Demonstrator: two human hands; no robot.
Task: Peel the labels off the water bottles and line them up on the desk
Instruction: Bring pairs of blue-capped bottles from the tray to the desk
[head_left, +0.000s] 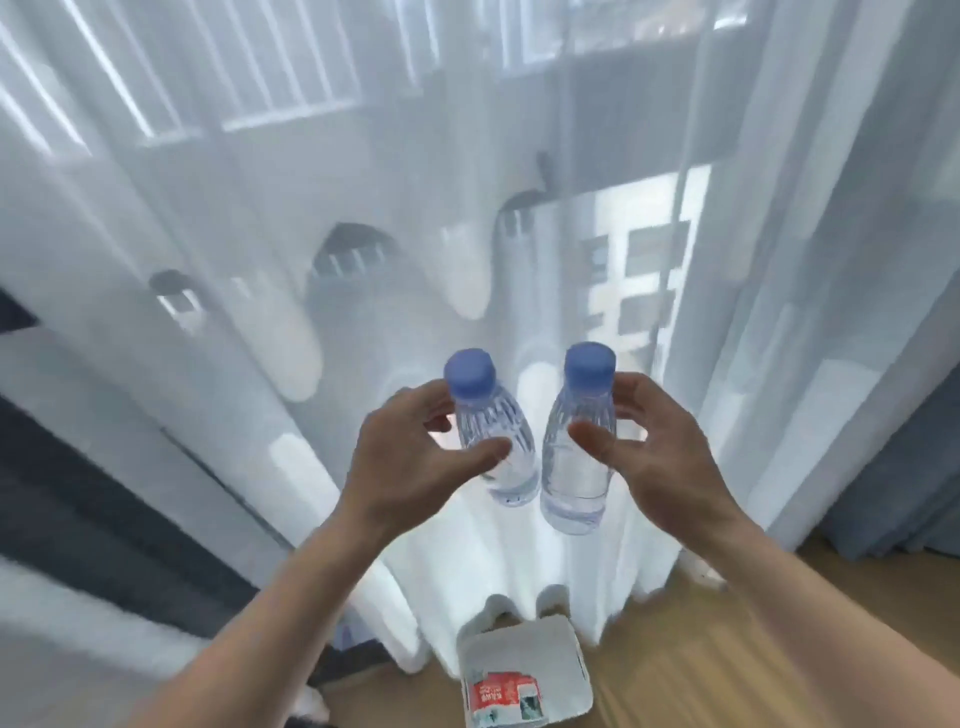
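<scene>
Nearest on my feed, both bare forearms reach up from the lower edge. Between them, low on the wooden floor (727, 649), stands a white bin (519, 644) with a torn red label (493, 693) lying inside.

Further out, the left hand (410, 457) is curled round the upper body of the left water bottle (488, 410), thumb across the front and fingers behind. The right hand (660, 441) grips the right water bottle (571, 483) the same way, with its thumb pressed on the near face.

Both bottles are clear, bare of labels and topped with blue caps (470, 371). They are held up in the air, side by side, with no surface under them. The left one tilts so that its base leans toward the right one; the bases are close together, and I cannot tell whether they touch.

Behind them hangs a sheer white curtain (363, 208), with window bars showing dimly through it. A blue-grey drape (893, 493) hangs at the far right.
</scene>
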